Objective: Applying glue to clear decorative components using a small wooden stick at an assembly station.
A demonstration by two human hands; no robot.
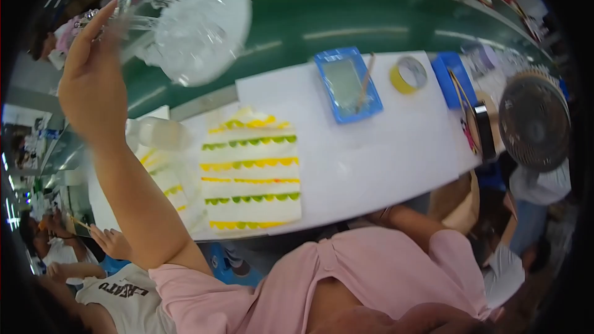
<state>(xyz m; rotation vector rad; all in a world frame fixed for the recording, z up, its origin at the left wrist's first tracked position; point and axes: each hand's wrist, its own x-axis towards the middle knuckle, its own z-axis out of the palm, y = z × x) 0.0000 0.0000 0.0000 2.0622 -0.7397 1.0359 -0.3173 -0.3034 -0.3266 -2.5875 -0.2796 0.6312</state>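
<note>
My left hand is raised at the upper left, well above the table. One finger stretches up beside some clear plastic pieces. Its other fingers are blurred or hidden, so I cannot tell whether it grips them. Close by is a whitish, translucent round object. Below and right of that hand lies a white sheet with rows of yellow and green scalloped strips; another such sheet is partly behind my forearm. My right forearm passes along the table's near edge, its hand hidden.
On the white-covered table are a blue tray with a brush across it, a tape roll and a blue container. A dark round fan stands at right. Another person's hand shows at left.
</note>
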